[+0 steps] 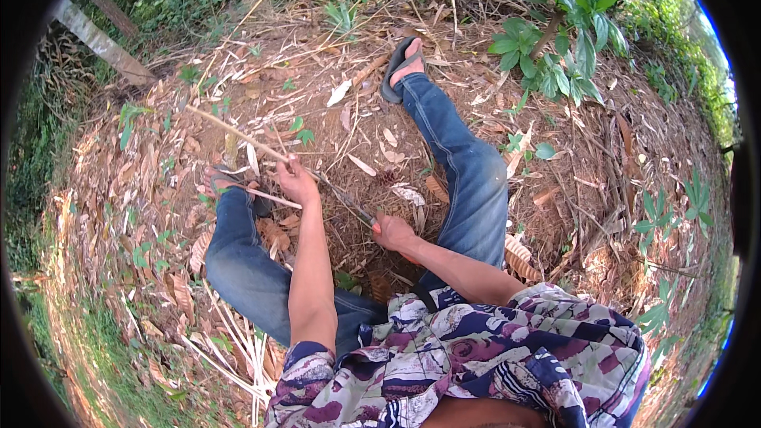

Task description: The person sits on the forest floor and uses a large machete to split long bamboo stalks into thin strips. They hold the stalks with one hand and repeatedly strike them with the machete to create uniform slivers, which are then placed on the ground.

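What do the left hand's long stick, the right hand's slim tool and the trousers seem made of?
Long stick: probably wood or cane; matte, pale tan.
Slim tool: perhaps metal; dull, dark grey, too small to confirm.
Trousers: likely denim; faded blue, pale stitching.

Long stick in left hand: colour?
The long stick is light tan-brown; clearest in head view.
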Tool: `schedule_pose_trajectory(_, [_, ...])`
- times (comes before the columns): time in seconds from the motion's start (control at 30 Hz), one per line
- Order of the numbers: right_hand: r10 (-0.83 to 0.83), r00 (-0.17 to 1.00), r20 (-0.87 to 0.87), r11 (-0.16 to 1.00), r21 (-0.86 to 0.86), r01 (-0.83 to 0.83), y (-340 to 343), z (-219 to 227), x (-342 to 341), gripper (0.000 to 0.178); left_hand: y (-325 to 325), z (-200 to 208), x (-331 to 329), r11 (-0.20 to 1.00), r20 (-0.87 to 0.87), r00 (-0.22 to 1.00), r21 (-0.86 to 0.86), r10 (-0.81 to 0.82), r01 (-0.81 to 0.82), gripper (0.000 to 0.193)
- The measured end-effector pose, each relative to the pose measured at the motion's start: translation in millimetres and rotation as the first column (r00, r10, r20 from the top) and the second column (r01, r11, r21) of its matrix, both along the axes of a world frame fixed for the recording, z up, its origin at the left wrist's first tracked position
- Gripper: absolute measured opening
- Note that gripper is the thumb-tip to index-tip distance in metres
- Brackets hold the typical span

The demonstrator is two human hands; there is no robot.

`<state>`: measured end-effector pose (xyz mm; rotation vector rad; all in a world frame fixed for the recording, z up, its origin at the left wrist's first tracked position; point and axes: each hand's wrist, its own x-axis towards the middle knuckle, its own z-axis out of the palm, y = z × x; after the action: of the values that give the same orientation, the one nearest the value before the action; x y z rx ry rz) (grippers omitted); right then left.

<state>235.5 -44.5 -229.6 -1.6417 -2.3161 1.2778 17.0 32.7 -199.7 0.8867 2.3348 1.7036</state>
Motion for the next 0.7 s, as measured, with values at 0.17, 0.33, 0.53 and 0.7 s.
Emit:
schedule_pose_trajectory(0.17, [-0.035, 0.999, -0.03, 0.999, -0.036, 0.034, -1, 10, 1, 0.037, -1, -13, -16, 0.968, 0.173, 0.975, 0.183, 0.139, -0.171, 0.018])
schedule_pose_trajectory(0.33, [0.033, 0.999, -0.018, 0.999, -0.037, -0.033, 3, 23, -2, 0.04, -17, -27, -25, 0.985, 0.181, 0.977, -0.152, 0.113, -0.086, 0.04])
schedule_pose_trajectory(0.53, [-0.048, 0.982, -0.184, 0.997, 0.057, 0.06, 2, 51, 10, 0.036, 1, 33, -9, 0.975, 0.129, 0.989, 0.2, 0.071, -0.096, 0.041])
schedule_pose_trajectory(0.7, [0.045, 0.956, -0.289, 0.98, 0.2, 0.014, 0, 87, 5, 0.037, -1, 111, -38, 0.693, 0.294, 0.945, 0.711, -0.144, -0.115, 0.04])
